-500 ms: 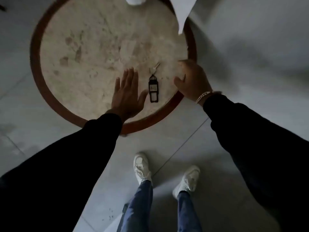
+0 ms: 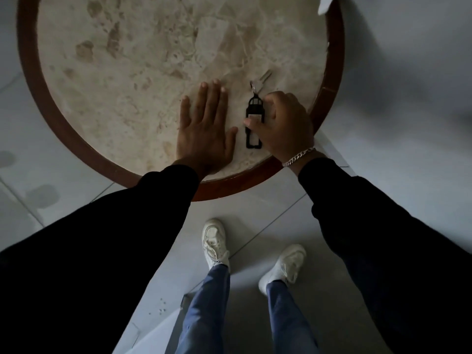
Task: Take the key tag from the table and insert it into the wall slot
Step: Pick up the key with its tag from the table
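A black key tag with a white label lies flat on the round marble table, near its front edge. A silver key on a ring points away from the tag's far end. My right hand covers the tag's right side, fingers curled around it and the thumb pressed on its middle. My left hand lies flat on the tabletop just left of the tag, fingers spread, holding nothing. No wall slot is in view.
The table has a dark red-brown wooden rim. A white paper corner pokes in at the top right. Grey floor tiles surround the table; my two white shoes stand just below its front edge.
My right hand has moved left from the table's rim onto the key tag and curled over it. The view has shifted closer to the table. My left hand stays flat.
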The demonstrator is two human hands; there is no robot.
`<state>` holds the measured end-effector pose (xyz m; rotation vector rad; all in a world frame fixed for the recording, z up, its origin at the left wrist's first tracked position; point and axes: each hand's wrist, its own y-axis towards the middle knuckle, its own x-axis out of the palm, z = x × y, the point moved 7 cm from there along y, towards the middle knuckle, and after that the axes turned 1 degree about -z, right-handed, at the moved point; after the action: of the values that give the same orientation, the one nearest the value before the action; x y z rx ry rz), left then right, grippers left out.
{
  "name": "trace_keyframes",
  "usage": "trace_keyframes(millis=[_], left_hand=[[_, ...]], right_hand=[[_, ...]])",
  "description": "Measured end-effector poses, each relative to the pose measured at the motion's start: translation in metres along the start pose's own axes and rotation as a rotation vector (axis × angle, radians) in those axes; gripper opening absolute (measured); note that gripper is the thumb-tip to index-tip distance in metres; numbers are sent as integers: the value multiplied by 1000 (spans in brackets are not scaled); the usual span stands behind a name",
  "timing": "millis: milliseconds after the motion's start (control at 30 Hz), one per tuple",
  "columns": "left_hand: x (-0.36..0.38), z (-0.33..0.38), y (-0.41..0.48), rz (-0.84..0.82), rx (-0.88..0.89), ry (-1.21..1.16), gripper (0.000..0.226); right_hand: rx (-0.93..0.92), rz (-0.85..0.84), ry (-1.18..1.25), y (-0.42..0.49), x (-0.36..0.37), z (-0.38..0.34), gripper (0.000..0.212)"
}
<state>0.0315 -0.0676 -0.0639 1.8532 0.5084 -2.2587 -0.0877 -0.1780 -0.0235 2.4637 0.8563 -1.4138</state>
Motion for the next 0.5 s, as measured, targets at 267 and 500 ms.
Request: trace_keyframes(millis=[267,500], left_hand=[[1,-1,0,14,-1,19,75],[2,-4,0,38,-9,40,76]], right_hand=[[141,56,252,6,-19,23,24],[79,-56,204,21,-18,15,44]])
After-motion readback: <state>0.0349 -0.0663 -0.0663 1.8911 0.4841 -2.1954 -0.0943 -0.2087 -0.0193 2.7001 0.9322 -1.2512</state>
